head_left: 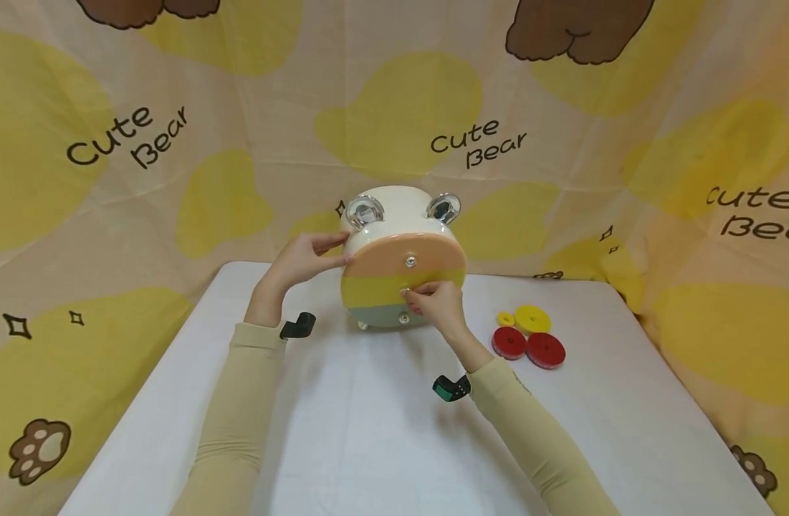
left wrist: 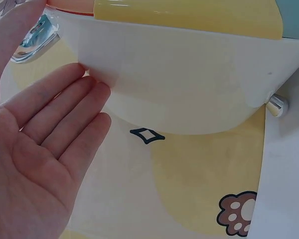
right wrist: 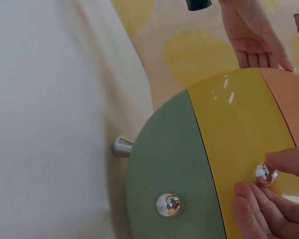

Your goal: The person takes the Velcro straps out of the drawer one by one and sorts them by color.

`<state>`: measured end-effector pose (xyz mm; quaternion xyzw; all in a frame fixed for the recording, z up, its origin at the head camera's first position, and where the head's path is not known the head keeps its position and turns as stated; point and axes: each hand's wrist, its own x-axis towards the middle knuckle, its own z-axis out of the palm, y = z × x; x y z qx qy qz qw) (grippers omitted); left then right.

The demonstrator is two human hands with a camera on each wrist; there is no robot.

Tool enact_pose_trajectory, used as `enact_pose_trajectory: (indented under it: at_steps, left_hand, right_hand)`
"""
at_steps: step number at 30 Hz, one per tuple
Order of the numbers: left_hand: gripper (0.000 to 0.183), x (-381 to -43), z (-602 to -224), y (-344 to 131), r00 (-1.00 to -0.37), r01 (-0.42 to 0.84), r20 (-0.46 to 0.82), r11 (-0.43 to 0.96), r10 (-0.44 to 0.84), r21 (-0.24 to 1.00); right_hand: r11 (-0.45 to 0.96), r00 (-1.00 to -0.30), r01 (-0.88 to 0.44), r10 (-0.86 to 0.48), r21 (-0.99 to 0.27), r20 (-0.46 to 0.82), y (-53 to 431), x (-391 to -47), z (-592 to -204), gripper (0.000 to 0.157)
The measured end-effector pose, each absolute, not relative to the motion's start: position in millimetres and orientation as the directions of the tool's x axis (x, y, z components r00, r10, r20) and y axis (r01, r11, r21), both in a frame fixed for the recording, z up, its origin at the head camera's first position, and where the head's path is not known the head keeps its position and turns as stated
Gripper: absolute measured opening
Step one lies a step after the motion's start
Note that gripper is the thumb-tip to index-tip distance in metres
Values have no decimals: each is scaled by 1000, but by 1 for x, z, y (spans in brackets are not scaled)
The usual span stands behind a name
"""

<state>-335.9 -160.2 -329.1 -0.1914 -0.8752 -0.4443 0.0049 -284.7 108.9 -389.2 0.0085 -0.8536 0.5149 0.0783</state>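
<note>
A round-fronted drawer box (head_left: 394, 204) with a cream body stands towards the back of the table. Its front is split into orange, yellow and green drawers, each with a silvery knob. My right hand (head_left: 441, 304) pinches the middle knob (right wrist: 265, 174) between thumb and fingers, on the yellow drawer (right wrist: 236, 124), which sits level with its neighbours. With its fingers extended, my left hand (head_left: 307, 259) touches the box's left side near the orange drawer (head_left: 403, 251); in the left wrist view the fingertips (left wrist: 103, 92) lie right at the cream wall.
To the right lie two red rolls (head_left: 546, 351) of flat strip, a yellow roll (head_left: 532, 319) and a smaller yellow ring (head_left: 506, 319). Silvery ear-shaped loops (head_left: 443, 208) stick up from the box. A printed curtain (head_left: 394, 122) hangs behind the white table (head_left: 355, 444).
</note>
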Motion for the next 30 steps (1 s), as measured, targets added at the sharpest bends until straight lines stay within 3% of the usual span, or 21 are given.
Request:
enact_pose_trajectory:
  at_steps: [14, 30]
  left_hand:
    - [67, -336, -329, -159, -930, 331, 180, 521, 319, 787]
    - [64, -335, -331, -158, -930, 333, 190, 505, 315, 796]
  right_hand:
    - [497, -963, -228, 14, -837, 270, 118, -282, -426, 23]
    - [499, -982, -182, -47, -847, 184, 115, -280, -462, 22]
